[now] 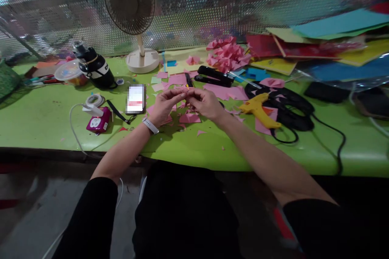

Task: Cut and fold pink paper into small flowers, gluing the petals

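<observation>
My left hand [166, 104] and my right hand [204, 103] meet over the middle of the green table, fingertips pinched together. Between them a bit of pink paper [184, 88] shows; its shape is mostly hidden by my fingers. Below and around the hands lie pink paper scraps [190, 118], some cut to points. Just beyond the fingertips is a small dark tool with a yellow spot [189, 81], partly covered. A black stapler [213, 76] lies past my right hand, near a heap of folded pink paper pieces [228, 54].
To the right lie a yellow glue gun [260, 110], a black cable bundle [291, 107] and stacked coloured sheets [316, 44]. A phone [135, 99], black bottle [96, 66], purple power adapter [99, 120] and tape roll [94, 100] are left. A fan [142, 61] stands before the perforated metal screen [188, 16].
</observation>
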Tool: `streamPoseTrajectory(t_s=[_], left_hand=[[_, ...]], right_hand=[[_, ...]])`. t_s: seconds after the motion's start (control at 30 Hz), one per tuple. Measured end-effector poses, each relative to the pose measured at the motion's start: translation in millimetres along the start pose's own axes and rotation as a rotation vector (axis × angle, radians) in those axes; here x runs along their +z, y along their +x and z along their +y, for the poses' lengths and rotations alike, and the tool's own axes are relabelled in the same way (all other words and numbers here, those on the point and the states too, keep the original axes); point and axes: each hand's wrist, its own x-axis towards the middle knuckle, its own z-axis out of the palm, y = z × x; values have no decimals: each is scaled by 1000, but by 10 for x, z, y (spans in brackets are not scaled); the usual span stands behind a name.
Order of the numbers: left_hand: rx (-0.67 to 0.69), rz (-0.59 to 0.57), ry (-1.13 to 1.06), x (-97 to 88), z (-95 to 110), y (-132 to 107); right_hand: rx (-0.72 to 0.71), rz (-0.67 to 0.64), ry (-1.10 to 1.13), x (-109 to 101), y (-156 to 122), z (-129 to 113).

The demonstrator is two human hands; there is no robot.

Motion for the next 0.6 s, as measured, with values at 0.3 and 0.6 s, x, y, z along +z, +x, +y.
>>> streamPoseTrajectory(t_s=[0.3, 0.6], left_hand=[[10, -22, -10, -24, -9, 21], [46, -57, 2, -42, -17, 14]], right_hand=[[-2, -68, 7, -47, -5, 6], [0, -18, 59, -14, -14, 56]])
